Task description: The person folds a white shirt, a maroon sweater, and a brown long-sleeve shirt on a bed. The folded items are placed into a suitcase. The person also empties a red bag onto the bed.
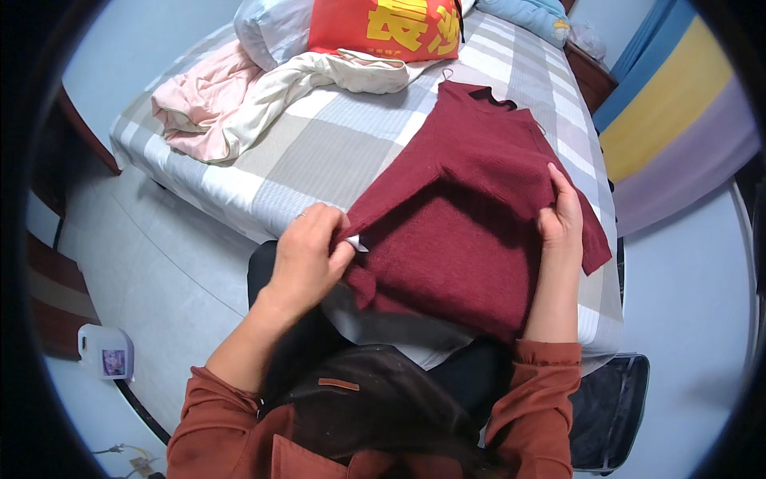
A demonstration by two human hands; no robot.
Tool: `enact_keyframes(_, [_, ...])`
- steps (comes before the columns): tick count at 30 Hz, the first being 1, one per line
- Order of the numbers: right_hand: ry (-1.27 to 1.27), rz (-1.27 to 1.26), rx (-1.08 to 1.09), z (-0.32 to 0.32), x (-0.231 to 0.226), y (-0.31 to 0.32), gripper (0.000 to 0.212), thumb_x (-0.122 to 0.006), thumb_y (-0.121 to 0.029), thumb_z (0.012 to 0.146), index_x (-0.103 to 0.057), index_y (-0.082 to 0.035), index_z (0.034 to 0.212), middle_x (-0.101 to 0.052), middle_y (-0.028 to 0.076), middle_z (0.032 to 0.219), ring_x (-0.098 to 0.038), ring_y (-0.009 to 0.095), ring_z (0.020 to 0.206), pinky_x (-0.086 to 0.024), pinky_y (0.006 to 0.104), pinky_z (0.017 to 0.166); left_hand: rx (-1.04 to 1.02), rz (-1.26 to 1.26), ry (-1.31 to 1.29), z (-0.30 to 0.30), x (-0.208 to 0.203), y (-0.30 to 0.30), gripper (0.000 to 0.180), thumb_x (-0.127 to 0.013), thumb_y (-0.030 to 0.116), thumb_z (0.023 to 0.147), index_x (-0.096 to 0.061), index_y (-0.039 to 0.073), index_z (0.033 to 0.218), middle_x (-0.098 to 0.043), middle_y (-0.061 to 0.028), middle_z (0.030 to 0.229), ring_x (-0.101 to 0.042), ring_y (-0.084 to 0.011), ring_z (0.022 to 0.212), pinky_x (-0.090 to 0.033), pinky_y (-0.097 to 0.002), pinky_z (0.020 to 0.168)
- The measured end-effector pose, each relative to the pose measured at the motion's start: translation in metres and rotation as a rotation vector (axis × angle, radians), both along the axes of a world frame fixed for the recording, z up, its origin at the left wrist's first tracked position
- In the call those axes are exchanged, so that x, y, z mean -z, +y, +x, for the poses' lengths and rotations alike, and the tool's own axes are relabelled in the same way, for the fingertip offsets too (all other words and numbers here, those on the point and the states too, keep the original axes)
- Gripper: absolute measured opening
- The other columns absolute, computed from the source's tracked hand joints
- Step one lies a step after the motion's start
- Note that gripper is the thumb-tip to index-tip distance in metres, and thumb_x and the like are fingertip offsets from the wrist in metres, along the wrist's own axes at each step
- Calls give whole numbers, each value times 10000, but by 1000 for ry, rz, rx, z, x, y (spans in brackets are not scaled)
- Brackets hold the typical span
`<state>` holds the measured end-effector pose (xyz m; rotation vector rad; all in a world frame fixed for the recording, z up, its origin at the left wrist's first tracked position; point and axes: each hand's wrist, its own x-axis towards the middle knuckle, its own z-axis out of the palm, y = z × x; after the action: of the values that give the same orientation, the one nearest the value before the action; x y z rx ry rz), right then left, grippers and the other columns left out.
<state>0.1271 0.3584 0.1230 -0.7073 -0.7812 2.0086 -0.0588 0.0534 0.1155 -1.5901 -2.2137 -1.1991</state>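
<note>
A dark red knit sweater (pixel 455 263) lies partly on the bed, its near end hanging over the edge toward my lap. My left hand (pixel 307 251) is closed on the garment's left side, beside a small white label. On the right, my right hand (pixel 561 209) grips a raised fold of the knit between thumb and fingers. The cloth between both hands is lifted, with a shadowed hollow beneath it. The sweater's neck opening and thin hanging loops point to the far side; one sleeve lies at the right.
The bed (pixel 319 156) wears a grey and white checked sheet. On it are a pink and cream blanket (pixel 215 104), a red bag (pixel 335 28) and a blue pillow (pixel 531 17). A dark open case (pixel 610 411) stands on the floor at right; a white jug (pixel 106 351) is at left.
</note>
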Motion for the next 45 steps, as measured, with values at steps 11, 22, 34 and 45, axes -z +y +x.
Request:
enact_keyframes(11, [-217,38,-126,19,31,-29,283,-619,-24,791,-543,-4,1063,-585,115,1063,-572,233,960,-465,397,873,307,-260,-303,19,15,-34,293,-549,-38,711,-570,16,997,-531,-104,831,-559,-222,732,-459,-325,673])
enact_keyframes(22, [-205,249,94,-7,24,-44,292,-598,-25,803,-541,48,1080,-585,133,1059,-567,232,965,-452,354,880,579,-256,-1486,-49,-6,181,387,-448,186,929,-422,-54,1231,-478,-186,1218,-535,-252,1051,-461,-346,895])
enact_keyframes(34, [-1062,1538,29,-101,-23,-98,172,-611,-158,770,-571,-18,862,-628,168,812,-619,333,792,-493,423,657,912,-153,-2031,-94,38,225,579,-339,454,937,-473,-67,1151,-533,-214,1154,-551,-307,1040,-453,-414,910])
enact_keyframes(45, [-1015,1693,-372,-69,8,-141,342,-645,-162,769,-535,-27,1063,-506,132,921,-513,293,870,-440,376,769,271,-93,-546,-71,42,232,501,-620,166,796,-455,-4,1238,-576,-184,1117,-558,-274,1027,-434,-332,876])
